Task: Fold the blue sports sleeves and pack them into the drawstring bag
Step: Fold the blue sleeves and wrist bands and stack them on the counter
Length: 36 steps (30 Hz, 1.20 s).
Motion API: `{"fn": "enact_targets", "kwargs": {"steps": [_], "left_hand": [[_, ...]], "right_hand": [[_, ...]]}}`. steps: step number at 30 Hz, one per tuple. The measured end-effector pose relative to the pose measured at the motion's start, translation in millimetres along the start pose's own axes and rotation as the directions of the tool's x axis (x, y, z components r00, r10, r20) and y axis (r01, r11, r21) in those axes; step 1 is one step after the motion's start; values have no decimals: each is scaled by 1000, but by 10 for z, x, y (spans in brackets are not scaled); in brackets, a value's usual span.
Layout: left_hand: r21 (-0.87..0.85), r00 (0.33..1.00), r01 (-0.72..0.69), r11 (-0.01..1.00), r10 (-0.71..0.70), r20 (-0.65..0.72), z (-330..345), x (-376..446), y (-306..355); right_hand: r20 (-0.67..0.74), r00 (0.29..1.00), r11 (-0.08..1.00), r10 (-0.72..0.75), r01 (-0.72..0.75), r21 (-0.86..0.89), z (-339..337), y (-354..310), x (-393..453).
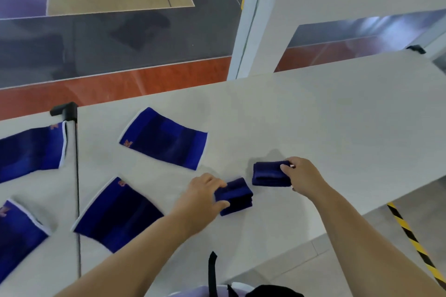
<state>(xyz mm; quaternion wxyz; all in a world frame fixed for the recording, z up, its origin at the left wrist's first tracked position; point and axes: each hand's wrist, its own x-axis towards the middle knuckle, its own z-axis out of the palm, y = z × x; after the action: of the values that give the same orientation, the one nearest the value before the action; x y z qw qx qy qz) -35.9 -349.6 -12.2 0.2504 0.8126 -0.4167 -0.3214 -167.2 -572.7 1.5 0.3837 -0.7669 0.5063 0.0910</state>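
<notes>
Nearest, the left hand point(205, 194) clamps its fingers on a folded sleeve point(235, 196), holding the fold shut; the right hand point(303, 176) pinches another bundle point(270, 173) on the worktop point(313, 116).

There are six blue sleeves in all. Four lie flat and open: one at the far left point(31, 149), one in the middle at the back point(164, 137), one in the middle at the front point(118, 214), and one at the near left edge point(19, 231). Two are folded up small: one point(237, 198) under the left hand point(200, 198) and one point(269, 173) under the right hand point(301, 176). That makes two hands. There are two benches, one big bench point(313, 116) and one at the left point(36, 200).
</notes>
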Motion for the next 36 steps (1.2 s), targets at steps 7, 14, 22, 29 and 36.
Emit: {"fn": "enact_targets", "kwargs": {"steps": [7, 14, 22, 29, 36], "left_hand": [[173, 988, -125, 977, 107, 109, 280, 87, 39], [253, 988, -153, 955, 149, 34, 324, 65, -71], [408, 951, -258, 876, 304, -52, 432, 53, -160], [443, 959, -207, 872, 270, -85, 382, 289, -102], [328, 991, -117, 937, 131, -23, 231, 364, 22]], "right_hand": [[19, 998, 967, -59, 62, -246, 169, 42, 115], [-230, 804, 816, -549, 455, -358, 357, 200, -127], [-92, 687, 646, -721, 620, -445, 494, 541, -151], [-149, 742, 729, -654, 565, -386, 527, 338, 28], [29, 854, 742, -520, 469, -479, 321, 46, 43]]}}
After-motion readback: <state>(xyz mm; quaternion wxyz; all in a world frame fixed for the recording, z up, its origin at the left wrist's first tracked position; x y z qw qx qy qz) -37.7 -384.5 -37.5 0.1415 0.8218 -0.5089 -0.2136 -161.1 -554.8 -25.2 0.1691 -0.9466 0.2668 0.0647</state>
